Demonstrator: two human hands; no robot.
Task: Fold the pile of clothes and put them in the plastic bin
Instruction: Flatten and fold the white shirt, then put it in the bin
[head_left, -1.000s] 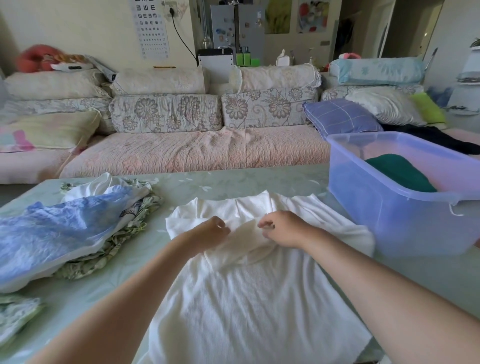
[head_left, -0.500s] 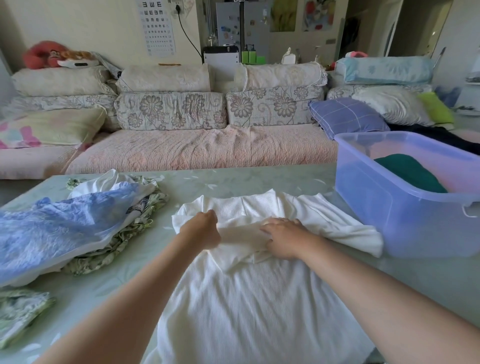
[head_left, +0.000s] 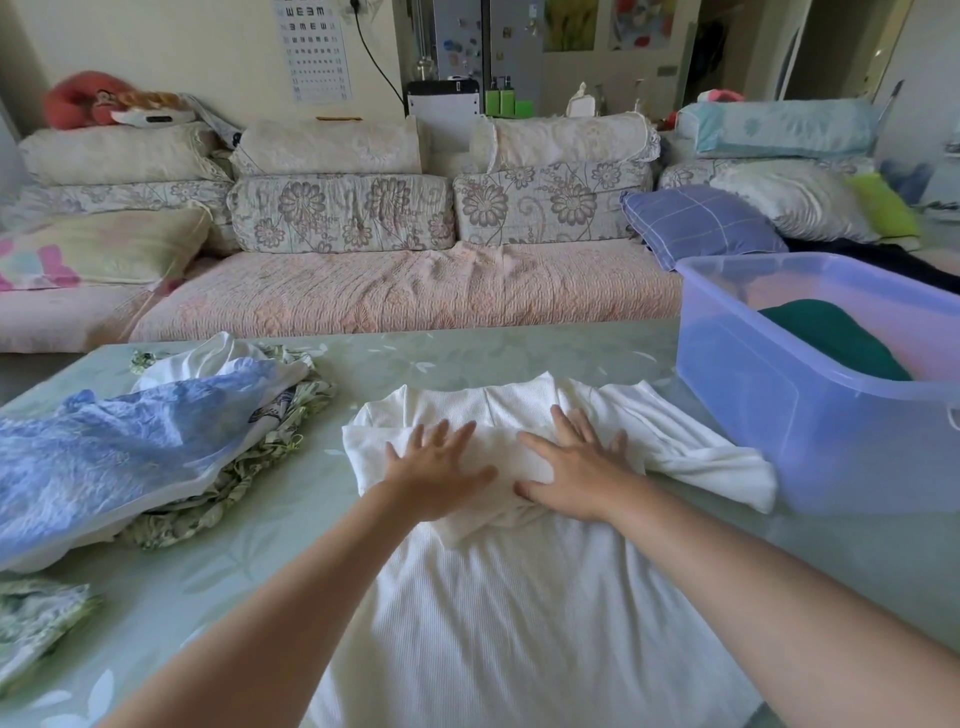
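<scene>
White shirt (head_left: 519, 623): one, flat at centre of table (head_left: 467, 358); long axis near edge to far edge, shoulders toward the far edge.
Hands: two, left hand (head_left: 436, 478) and right hand (head_left: 576, 478) side by side, fingers straight and spread, pressing the folded-in sleeves, gripping nothing.
Unfolded pile (head_left: 130, 457): one, left edge.
Plastic bin (head_left: 779, 415): one, right edge; one green garment (head_left: 831, 338) inside.

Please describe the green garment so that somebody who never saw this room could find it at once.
Start at the pale green table; on its right side stands a see-through purple bin. The garment lies inside it, a dark green mound. The clothes on the table are white, blue or flowered, so it alone is dark green.
</scene>
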